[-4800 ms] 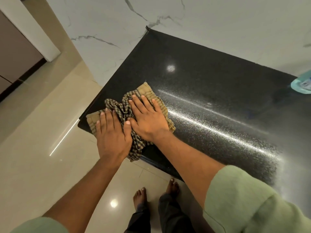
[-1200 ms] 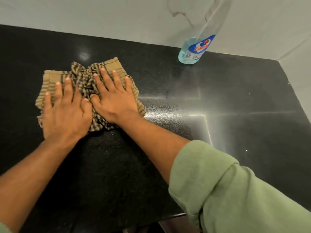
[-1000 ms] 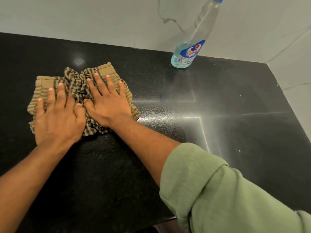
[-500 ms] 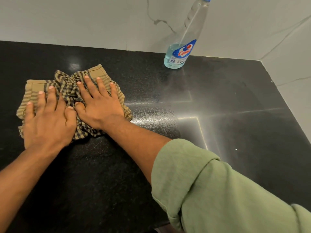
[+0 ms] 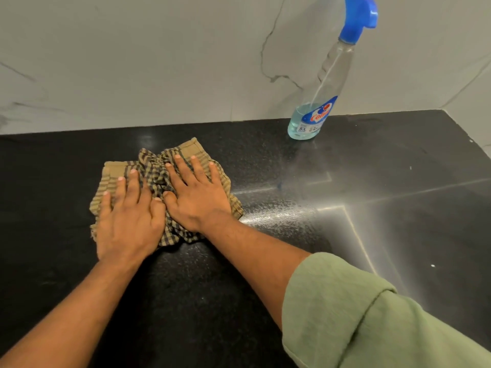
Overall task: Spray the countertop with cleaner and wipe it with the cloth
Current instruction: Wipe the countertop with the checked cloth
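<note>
A tan and dark checked cloth (image 5: 155, 170) lies bunched on the black speckled countertop (image 5: 398, 235), left of centre. My left hand (image 5: 127, 219) presses flat on the cloth's left part, fingers spread. Beside it, thumb to thumb, my right hand (image 5: 198, 197) presses on the cloth's right part. A clear spray bottle (image 5: 316, 115) with a blue trigger head and a little blue liquid stands at the back against the wall, to the right of the cloth. A wet sheen of fine droplets covers the countertop to the right of the cloth.
A white marble-look wall (image 5: 159, 62) runs along the back of the countertop and turns a corner at the far right (image 5: 473, 75). My green rolled-up sleeve (image 5: 358, 314) fills the lower right.
Both hands have slid the cloth from the counter's left end toward its middle and a little nearer the bottle. The view has lifted, so the bottle's blue head now shows.
</note>
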`<state>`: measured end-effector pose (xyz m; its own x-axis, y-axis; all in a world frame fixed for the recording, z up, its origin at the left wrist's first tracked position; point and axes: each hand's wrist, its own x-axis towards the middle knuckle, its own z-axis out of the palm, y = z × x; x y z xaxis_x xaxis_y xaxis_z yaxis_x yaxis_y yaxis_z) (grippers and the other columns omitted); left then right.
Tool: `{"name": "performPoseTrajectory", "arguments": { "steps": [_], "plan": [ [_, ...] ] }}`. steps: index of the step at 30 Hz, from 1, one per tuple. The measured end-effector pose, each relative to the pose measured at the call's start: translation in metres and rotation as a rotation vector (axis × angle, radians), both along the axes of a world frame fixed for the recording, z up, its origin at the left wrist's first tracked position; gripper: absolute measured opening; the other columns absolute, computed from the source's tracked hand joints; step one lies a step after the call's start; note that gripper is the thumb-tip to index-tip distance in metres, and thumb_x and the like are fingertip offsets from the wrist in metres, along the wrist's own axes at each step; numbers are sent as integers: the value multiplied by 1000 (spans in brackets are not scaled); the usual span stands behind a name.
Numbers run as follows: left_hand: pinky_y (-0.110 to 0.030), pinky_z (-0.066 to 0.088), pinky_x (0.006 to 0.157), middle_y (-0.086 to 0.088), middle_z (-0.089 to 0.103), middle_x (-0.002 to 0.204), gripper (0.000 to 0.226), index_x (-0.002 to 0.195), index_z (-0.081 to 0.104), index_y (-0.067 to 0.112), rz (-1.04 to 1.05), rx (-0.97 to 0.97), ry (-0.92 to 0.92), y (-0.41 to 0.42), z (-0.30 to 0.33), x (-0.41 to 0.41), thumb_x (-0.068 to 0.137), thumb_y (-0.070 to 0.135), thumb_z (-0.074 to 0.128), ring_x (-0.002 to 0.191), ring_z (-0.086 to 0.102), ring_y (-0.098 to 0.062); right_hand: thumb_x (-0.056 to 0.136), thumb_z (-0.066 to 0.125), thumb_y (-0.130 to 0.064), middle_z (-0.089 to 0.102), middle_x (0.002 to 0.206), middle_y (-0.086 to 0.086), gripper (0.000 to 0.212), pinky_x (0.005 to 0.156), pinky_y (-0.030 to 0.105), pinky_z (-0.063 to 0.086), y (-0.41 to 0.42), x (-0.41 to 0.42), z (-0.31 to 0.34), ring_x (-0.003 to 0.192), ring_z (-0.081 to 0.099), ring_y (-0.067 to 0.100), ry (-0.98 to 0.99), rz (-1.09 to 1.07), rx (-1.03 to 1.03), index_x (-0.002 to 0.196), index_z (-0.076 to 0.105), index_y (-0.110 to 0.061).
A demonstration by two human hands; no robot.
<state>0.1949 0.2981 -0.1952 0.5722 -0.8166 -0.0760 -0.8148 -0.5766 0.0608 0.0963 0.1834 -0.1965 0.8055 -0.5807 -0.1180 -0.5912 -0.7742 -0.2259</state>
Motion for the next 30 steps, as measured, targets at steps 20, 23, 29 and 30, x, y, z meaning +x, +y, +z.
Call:
{"name": "performPoseTrajectory", "arguments": {
  "steps": [20, 23, 29, 30],
  "plan": [
    [-43, 12, 120, -5, 26, 166, 64, 156, 35, 17, -265, 27, 113, 103, 8, 6, 101, 49, 31, 154, 25, -21, 103, 17, -60, -3, 170, -7, 67, 122, 46, -6, 126, -36, 2, 157, -10, 23, -12, -262, -22, 162, 9, -29],
    [-40, 10, 119, -6, 51, 154, 65, 145, 58, 18, -182, 16, 164, 120, 6, 2, 91, 52, 44, 140, 52, -26, 100, 29, -62, 34, 163, -2, 66, 116, 48, 18, 142, -43, -2, 151, 23, 21, 18, -390, -65, 155, 40, -28],
    [-45, 8, 121, -9, 61, 145, 68, 133, 70, 18, -130, 101, 226, 126, -4, 14, 87, 59, 42, 135, 47, -28, 87, 45, -71, 48, 154, 0, 73, 115, 50, 15, 147, -28, -1, 142, 36, 23, 24, -482, -62, 144, 56, -28],
    [-47, 14, 120, -9, 62, 144, 69, 132, 71, 17, -116, 95, 220, 124, -8, 18, 84, 60, 44, 133, 52, -29, 89, 41, -72, 50, 154, 0, 72, 114, 51, 17, 147, -25, 0, 142, 38, 24, 28, -492, -70, 144, 57, -28]
  ]
}}
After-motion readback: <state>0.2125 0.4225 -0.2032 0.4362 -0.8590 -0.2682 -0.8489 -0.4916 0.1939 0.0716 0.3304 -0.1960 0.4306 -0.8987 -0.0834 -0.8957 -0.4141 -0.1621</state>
